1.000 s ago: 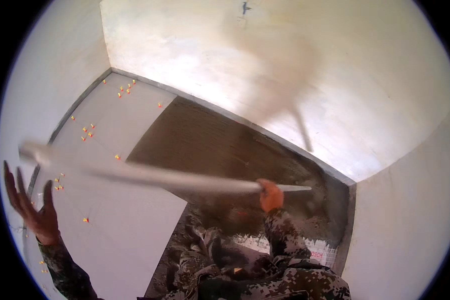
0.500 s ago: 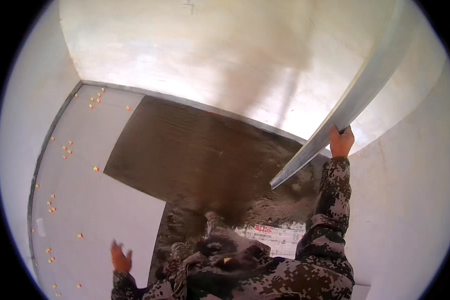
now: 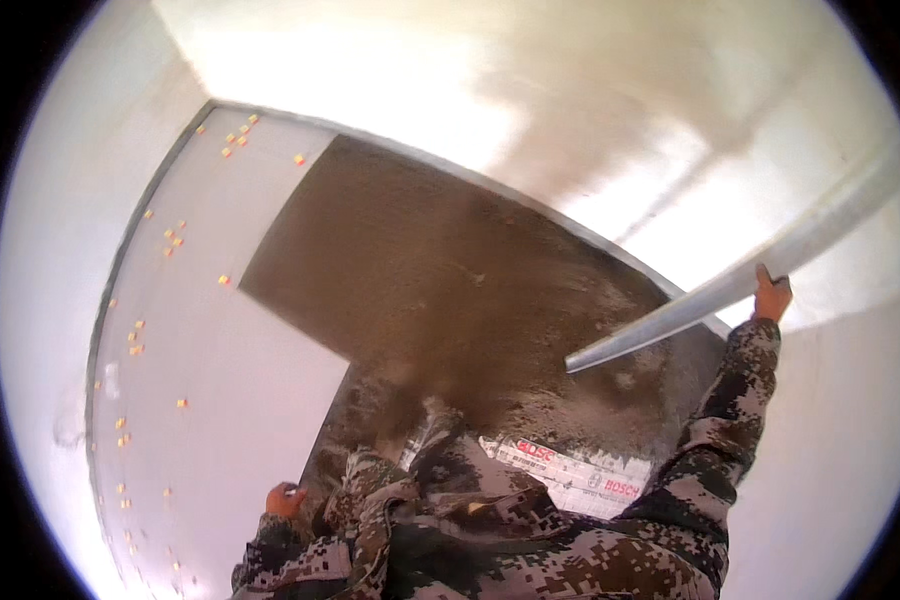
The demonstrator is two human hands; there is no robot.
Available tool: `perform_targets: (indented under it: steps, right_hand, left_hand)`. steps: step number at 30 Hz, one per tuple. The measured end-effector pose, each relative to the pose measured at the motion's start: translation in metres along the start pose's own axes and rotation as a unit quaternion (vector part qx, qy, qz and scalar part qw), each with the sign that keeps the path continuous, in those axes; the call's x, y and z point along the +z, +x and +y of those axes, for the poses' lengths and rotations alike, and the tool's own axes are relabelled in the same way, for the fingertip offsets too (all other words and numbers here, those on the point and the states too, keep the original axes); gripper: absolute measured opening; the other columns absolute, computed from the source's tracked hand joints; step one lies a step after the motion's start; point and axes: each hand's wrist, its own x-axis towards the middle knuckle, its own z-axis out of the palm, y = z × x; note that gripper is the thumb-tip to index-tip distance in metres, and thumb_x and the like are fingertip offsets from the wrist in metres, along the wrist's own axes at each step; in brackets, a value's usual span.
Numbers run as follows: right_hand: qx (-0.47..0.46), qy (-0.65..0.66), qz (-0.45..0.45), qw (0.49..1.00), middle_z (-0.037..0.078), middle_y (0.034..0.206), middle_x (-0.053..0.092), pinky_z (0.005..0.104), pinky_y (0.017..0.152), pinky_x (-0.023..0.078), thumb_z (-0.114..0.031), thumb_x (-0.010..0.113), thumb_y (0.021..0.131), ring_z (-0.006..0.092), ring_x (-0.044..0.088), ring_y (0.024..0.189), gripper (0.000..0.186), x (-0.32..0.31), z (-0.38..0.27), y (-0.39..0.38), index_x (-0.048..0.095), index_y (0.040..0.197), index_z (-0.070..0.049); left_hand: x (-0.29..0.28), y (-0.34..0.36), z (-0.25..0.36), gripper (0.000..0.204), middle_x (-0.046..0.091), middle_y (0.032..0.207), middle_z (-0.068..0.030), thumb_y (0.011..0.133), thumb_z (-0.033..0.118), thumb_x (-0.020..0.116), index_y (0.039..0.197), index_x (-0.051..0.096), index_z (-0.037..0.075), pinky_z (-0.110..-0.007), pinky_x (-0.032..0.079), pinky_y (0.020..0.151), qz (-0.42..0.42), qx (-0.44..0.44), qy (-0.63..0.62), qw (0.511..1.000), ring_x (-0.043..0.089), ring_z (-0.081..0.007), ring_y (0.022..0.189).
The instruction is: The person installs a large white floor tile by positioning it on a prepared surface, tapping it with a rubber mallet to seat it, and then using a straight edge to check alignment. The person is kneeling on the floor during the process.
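My right hand (image 3: 773, 295) grips a long grey metal straightedge (image 3: 660, 325), its fingers at the bar's edge. The bar slants from the upper right, and its near end hangs over or rests on the brown mortar bed (image 3: 420, 250); I cannot tell which. My left hand (image 3: 286, 500) is low on the left, beside my body and near the edge of the pale grey tiles (image 3: 280, 370). Its fingers are loosely curled, and nothing shows in them.
Small yellow-and-red tile levelling pieces (image 3: 224, 280) dot the tile joints. White walls (image 3: 370, 50) rise along the far side and both sides. White printed packaging (image 3: 545, 465) lies on the near floor, partly hidden by my camouflage clothing.
The straightedge has swung to a flatter slant, its upper part further right along with my right hand. My left hand has come closer to my body, its spread fingers now curled. The view has turned.
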Motion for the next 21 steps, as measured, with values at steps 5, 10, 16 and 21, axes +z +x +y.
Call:
perform_targets:
  steps: [5, 10, 16, 21]
  right_hand:
    - [-0.029, -0.074, -0.017, 0.997, 0.028, 0.107, 0.070, 0.0450, 0.089, 0.051, -0.037, 0.071, 0.089, 0.0423, 0.066, 0.101, 0.051, 0.050, 0.066, 0.059, 0.066, 0.109, 0.009]
    - [-0.023, -0.176, 0.002, 0.984, 0.026, 0.116, 0.069, 0.0483, 0.094, 0.051, -0.037, 0.065, 0.090, 0.0422, 0.064, 0.112, 0.049, 0.070, 0.089, 0.092, 0.068, 0.115, 0.005]
    - [0.082, -0.257, -0.028, 0.962, 0.023, 0.103, 0.073, 0.0470, 0.086, 0.054, -0.034, 0.064, 0.087, 0.0405, 0.069, 0.101, 0.038, 0.119, 0.084, 0.123, 0.072, 0.097, 0.001]
    - [-0.116, -0.382, -0.322, 0.858, 0.022, 0.100, 0.073, 0.0474, 0.082, 0.055, -0.031, 0.062, 0.089, 0.0389, 0.070, 0.097, 0.034, 0.167, 0.120, -0.012, 0.072, 0.095, 0.001]
  left_hand:
    - [0.038, -0.032, -0.012, 0.055, 0.073, 0.094, -0.0206, 0.081, 0.050, 0.075, 0.105, 0.072, 0.001, -0.051, 0.055, 0.079, 0.029, -0.050, -0.030, 0.998, 0.069, -0.0391, 0.090]
    - [0.042, -0.083, 0.053, 0.060, 0.069, 0.087, -0.0197, 0.083, 0.059, 0.070, 0.107, 0.073, 0.005, -0.055, 0.053, 0.073, -0.038, -0.167, -0.038, 0.984, 0.066, -0.0375, 0.084]
    - [0.122, -0.133, -0.011, 0.061, 0.073, 0.097, -0.0175, 0.082, 0.059, 0.073, 0.106, 0.074, 0.002, -0.053, 0.057, 0.076, -0.014, -0.174, -0.097, 0.980, 0.070, -0.0352, 0.091]
    - [0.121, -0.126, -0.012, 0.059, 0.074, 0.102, -0.0202, 0.081, 0.054, 0.076, 0.107, 0.074, 0.001, -0.049, 0.058, 0.081, -0.021, -0.185, -0.157, 0.970, 0.071, -0.0346, 0.095]
